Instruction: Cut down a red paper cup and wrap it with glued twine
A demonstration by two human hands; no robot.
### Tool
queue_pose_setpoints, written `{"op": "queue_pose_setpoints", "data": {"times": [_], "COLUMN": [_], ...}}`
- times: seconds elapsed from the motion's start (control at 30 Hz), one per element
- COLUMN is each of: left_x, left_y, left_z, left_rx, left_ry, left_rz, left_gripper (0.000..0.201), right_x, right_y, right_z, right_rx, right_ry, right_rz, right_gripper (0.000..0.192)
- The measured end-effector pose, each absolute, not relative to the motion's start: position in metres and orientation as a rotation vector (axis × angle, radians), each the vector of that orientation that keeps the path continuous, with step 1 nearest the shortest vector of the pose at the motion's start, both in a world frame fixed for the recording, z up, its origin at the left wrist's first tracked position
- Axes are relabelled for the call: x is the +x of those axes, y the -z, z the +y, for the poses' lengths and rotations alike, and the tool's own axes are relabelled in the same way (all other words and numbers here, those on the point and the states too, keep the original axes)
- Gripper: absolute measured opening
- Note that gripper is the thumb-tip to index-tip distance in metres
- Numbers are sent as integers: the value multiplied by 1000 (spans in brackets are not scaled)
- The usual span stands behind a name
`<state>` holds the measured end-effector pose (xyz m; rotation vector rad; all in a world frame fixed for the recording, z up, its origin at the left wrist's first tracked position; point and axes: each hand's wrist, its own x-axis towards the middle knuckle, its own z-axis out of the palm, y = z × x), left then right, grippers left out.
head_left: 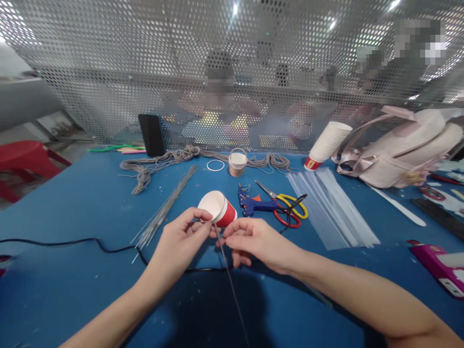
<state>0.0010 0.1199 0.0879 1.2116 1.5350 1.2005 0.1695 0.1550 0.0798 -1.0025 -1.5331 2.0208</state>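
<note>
A thin grey wire (232,282) runs from the fingertips of my left hand (188,233) down toward the lower edge of the view. My left thumb and index finger pinch its upper end. Close beside it, my right hand (253,240) has its thumb and index finger brought together near the wire; whether they grip it is hard to see. Just behind the fingertips, a white and red paper cup (228,212) lies tilted, its mouth turned toward the left. Past it lie a blue hot glue gun (259,205) and scissors (290,209) with yellow and red handles.
Thin wires (168,203) lie left of the cup. Farther back are grey cord (155,162), a white ring (215,166), and a small handled cup (238,166). To the right are clear strips (326,208), stacked cups (328,145), and a pink backpack (406,150). A black cable (94,240) crosses the table.
</note>
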Motion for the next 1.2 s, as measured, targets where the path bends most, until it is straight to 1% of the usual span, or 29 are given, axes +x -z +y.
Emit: {"op": "queue_pose_setpoints", "data": {"times": [0.07, 0.13, 0.17, 0.23, 0.33, 0.43, 0.5, 0.63, 0.87, 1.2], "left_x": [2, 2, 3, 4, 6, 6, 7, 8, 8, 8], "left_y": [-85, -84, -84, -85, -85, -84, -84, -86, -87, -84], "left_z": [119, 119, 119, 118, 117, 116, 115, 113, 112, 112], "left_rx": [1275, 1310, 1312, 1291, 1263, 1247, 1246, 1265, 1234, 1185], "left_ry": [-1206, -1216, -1220, -1222, -1216, -1189, -1163, -1129, -1049, -1055], "left_rz": [1554, 1567, 1569, 1566, 1525, 1458, 1434, 1430, 1456, 1420], "left_gripper": [11, 9, 8, 8, 8, 10, 12, 12, 11, 13], "right_x": [161, 159, 159, 162, 167, 168, 169, 170, 170, 170], "right_y": [-78, -78, -78, -80, -80, -76, -73, -71, -69, -68], "right_z": [150, 148, 148, 149, 148, 149, 151, 154, 154, 155], "right_rx": [-947, -936, -948, -976, -940, -864, -828, -844, -927, -947], "right_ry": [-2185, -2194, -2145, -1939, -1448, -998, -847, -793, -836, -832], "right_rz": [-1302, -1217, -1245, -1404, -1741, -1937, -1977, -1976, -1923, -1939], "right_gripper": [18, 20, 19, 15, 3, 9, 10, 10, 8, 11]}}
